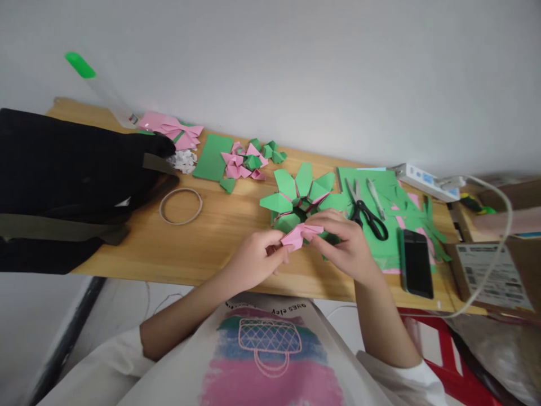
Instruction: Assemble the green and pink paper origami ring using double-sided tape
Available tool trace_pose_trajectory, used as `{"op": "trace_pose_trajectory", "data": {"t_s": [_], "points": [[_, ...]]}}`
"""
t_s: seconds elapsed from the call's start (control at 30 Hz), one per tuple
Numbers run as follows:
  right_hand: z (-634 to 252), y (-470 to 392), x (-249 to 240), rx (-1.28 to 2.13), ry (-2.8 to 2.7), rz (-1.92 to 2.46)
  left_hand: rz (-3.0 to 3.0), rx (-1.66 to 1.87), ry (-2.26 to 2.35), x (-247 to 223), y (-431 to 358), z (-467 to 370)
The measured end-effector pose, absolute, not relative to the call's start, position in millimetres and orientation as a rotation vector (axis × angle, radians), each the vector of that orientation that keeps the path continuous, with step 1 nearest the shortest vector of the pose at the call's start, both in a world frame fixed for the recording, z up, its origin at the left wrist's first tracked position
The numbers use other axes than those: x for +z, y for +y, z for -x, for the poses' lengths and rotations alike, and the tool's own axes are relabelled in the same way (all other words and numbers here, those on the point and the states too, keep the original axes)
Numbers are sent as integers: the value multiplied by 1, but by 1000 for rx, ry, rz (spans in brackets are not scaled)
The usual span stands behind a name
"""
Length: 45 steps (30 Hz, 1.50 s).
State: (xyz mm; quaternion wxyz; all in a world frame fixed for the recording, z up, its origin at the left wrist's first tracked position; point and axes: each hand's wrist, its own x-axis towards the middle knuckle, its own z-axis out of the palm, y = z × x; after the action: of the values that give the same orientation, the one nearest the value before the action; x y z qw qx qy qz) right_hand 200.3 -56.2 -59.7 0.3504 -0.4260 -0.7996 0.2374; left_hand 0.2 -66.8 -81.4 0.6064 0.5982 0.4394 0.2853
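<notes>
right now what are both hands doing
Left hand: closed, fingers pinching the left end of the pink paper.
Right hand: closed, fingers pinching the right end of the same paper.

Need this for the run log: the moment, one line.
left hand: pinches pink piece | right hand: pinches same piece | beyond hands: green ring | right side: scissors, phone | left side: hoop, bag
</notes>
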Motion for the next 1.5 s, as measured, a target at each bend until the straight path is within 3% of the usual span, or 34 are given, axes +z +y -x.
{"op": "trace_pose_trajectory", "data": {"t_s": [0.27,0.6,0.93,1.5], "points": [[-206,-55,-49,725,-2045,1035,-1542,587,1085,-72,-64,5],[-211,-64,-53,755,-2065,938,-1025,585,1078,-63,-48,3],[-202,-60,-53,775,-2146,874,-1097,726,1129,-60,-50,4],[-173,-81,-59,338,-2073,1098,-1267,1000,1121,-61,-56,13]]}}
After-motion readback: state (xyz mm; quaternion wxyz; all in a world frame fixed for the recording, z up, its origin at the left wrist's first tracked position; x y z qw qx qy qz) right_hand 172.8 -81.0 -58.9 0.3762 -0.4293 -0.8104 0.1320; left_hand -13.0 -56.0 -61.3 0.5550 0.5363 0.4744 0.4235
